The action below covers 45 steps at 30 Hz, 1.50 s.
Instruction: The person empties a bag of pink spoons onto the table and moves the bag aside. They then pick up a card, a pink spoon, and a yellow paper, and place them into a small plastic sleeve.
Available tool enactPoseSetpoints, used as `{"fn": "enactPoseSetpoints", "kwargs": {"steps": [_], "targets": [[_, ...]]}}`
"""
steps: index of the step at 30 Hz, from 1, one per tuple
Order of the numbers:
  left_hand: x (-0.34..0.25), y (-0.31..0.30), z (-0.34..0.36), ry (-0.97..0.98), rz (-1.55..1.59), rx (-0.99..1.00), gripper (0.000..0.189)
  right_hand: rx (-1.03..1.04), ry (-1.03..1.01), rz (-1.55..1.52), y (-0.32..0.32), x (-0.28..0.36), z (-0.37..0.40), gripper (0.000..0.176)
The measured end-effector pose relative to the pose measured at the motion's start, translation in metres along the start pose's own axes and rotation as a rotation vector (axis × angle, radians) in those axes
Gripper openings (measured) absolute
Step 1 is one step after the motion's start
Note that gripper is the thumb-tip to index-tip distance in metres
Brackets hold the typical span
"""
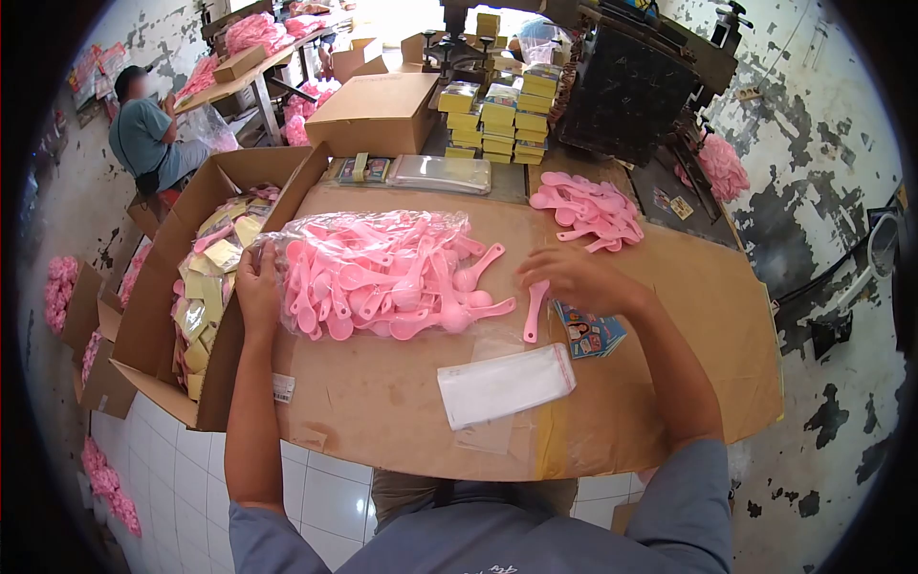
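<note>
A clear plastic bag [368, 230] full of pink measuring spoons [359, 277] lies on the cardboard-covered table, with several spoons spilling from its right end. My left hand [256, 289] is closed on the bag's left edge, beside the open box. Past the bag's right end, my right hand [579, 279] has its fingers closed at the top of one pink spoon [536, 314], whose handle points toward me; the fingers hide its upper end. Below that hand lie colourful printed cards [591, 332], partly covered by it. A stack of clear plastic sleeves [505, 385] rests nearer to me.
An open carton [215, 354] with packed yellowish pieces stands at the left. Loose pink spoons [588, 209] are heaped at the back right. Stacks of yellow-edged cards [499, 120], a closed carton [373, 107] and a dark machine [626, 86] stand behind. Another person [148, 134] sits far left.
</note>
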<state>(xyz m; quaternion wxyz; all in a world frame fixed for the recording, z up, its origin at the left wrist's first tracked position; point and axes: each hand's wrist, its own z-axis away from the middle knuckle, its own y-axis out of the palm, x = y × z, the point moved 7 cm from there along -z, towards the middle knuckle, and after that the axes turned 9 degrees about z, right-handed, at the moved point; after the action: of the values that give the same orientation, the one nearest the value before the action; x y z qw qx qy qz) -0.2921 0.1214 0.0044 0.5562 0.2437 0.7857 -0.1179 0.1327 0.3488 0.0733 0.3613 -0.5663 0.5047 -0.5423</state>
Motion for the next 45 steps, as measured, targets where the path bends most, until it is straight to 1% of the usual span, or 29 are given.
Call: {"fn": "enactPoseSetpoints", "kwargs": {"steps": [1,4,7,10,13,16,18,20,22,24,25,27,29,32,35,38,41,44,45], "targets": [[0.0,0.0,0.001,-0.004,-0.007,-0.002,0.026,0.085,-0.028,0.075,0.006,0.011,0.0,0.035],[-0.001,0.001,0.0,-0.007,-0.028,0.005,0.027,0.141,0.0,0.09,0.014,-0.004,-0.004,0.031],[0.005,-0.002,0.0,-0.008,-0.059,0.012,0.028,0.015,0.387,-0.216,0.012,-0.023,-0.02,0.02],[0.003,0.001,0.0,-0.015,-0.063,0.007,0.028,-0.227,0.063,0.208,0.025,-0.006,-0.046,0.024],[0.002,-0.001,0.002,-0.054,-0.044,0.028,0.028,-0.152,0.118,0.33,0.043,-0.014,-0.058,0.022],[0.001,0.0,0.001,-0.074,-0.059,0.032,0.028,-0.092,0.045,0.387,0.021,-0.025,-0.049,0.015],[0.004,0.0,0.0,-0.071,-0.059,0.023,0.027,0.147,0.425,0.195,0.008,-0.071,-0.032,0.029],[0.005,0.001,0.0,-0.063,-0.031,0.028,0.027,0.025,0.559,0.448,-0.021,-0.106,-0.013,0.03],[0.005,0.003,0.0,-0.055,-0.019,0.027,0.027,-0.316,0.399,0.719,-0.039,-0.081,-0.008,0.033],[0.004,0.004,0.0,-0.047,-0.021,0.016,0.027,-0.456,0.279,0.682,-0.037,-0.07,-0.015,0.039],[0.004,0.004,0.0,-0.037,-0.016,0.017,0.027,-0.421,0.249,0.516,-0.024,-0.067,-0.035,0.043],[0.006,0.004,-0.001,-0.016,-0.009,0.018,0.027,-0.192,0.351,-0.088,0.012,-0.035,-0.062,0.051],[0.007,0.002,0.0,-0.025,-0.015,0.012,0.027,-0.171,0.303,0.045,0.026,-0.005,-0.086,0.05],[0.006,0.001,0.001,-0.036,-0.021,0.013,0.027,-0.368,0.246,-0.036,0.04,-0.014,-0.11,0.044],[0.004,0.003,0.003,-0.057,-0.007,0.001,0.027,-0.239,0.234,-0.054,0.049,-0.029,-0.121,0.035],[0.003,0.003,0.0,-0.046,-0.015,0.009,0.026,-0.257,0.243,-0.098,0.017,-0.018,-0.102,0.028],[0.01,0.002,-0.001,-0.062,-0.008,0.027,0.026,-0.308,0.223,-0.14,-0.017,-0.032,-0.078,0.029],[0.011,0.001,-0.003,-0.047,-0.053,0.029,0.023,-0.29,0.428,-0.152,-0.042,-0.061,-0.046,0.029],[0.009,0.001,-0.003,-0.033,-0.077,0.025,0.022,-0.31,0.463,-0.134,-0.051,-0.076,-0.034,0.029]]}}
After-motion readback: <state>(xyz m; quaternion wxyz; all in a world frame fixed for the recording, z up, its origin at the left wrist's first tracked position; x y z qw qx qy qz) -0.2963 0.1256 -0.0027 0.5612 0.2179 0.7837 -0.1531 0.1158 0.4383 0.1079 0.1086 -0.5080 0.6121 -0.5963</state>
